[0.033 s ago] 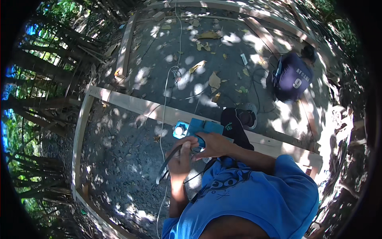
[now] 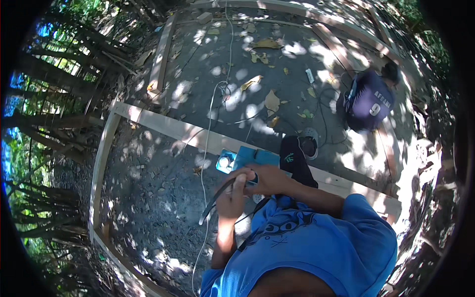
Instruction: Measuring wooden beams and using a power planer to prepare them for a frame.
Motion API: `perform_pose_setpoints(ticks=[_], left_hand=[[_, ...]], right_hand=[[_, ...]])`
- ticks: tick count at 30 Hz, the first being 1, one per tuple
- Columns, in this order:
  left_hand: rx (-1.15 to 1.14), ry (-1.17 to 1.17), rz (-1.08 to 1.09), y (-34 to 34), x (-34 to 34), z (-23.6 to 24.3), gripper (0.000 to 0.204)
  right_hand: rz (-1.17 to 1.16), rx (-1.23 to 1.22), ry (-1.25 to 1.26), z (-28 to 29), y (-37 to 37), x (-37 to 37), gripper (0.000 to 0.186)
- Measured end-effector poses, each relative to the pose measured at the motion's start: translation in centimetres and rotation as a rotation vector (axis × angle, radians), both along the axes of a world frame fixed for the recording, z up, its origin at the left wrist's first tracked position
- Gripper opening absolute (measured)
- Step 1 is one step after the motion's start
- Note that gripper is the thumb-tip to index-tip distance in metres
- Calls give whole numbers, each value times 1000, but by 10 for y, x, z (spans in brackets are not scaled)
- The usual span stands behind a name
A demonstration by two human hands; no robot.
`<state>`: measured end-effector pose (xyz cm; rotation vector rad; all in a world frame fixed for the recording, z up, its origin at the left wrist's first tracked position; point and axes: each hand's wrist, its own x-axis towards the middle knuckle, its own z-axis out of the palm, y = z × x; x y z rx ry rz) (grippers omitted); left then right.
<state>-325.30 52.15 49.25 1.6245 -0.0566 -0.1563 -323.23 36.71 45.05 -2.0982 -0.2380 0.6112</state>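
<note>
My left hand (image 2: 231, 199) is closed in a pinch on a dark, narrow curved strip (image 2: 215, 199), whose free end hangs down to the left. The strip's upper end reaches my right hand (image 2: 267, 179), where the fingers of both hands meet. My right hand is bent inward with its fingers closed; what lies in them is mostly hidden. Just beyond the hands a teal-blue boxy tool (image 2: 246, 157) sits at the long wooden beam. A smaller blue part with a shiny round silver piece (image 2: 225, 162) is at its left. My hands cover the tool's near side.
The wooden beam (image 2: 163, 124) crosses before me, joined to a side beam (image 2: 102, 163). A white cord (image 2: 211, 106) runs along the ground past my left forearm. My black-trousered leg (image 2: 295, 161) is right of the tool. Another person in a purple jersey (image 2: 368, 101) crouches far right.
The whole view has shifted slightly, moving the scene a little to the right. My hands stay together, with the right fingers now closer round the left fingertips; the strip remains held.
</note>
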Motion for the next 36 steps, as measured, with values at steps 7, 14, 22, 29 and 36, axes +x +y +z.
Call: perform_pose_setpoints(ticks=[7, 14, 22, 29, 36], left_hand=[[-798, 38, 364, -81, 104, -35, 36], [-1100, -99, 858, -58, 202, -49, 44], [-973, -53, 760, -144, 330, 4, 30], [-839, -122, 767, -170, 354, 16, 31], [-828, -101, 707, -163, 363, 45, 32]], right_hand=[[-9, 25, -109, -72, -80, 123, 67], [269, -191, -30, -149, -234, 285, 60], [-77, -283, -109, -207, -398, 389, 59], [-211, -225, -76, -220, -450, 393, 60], [-350, -208, 53, -223, -465, 374, 62]])
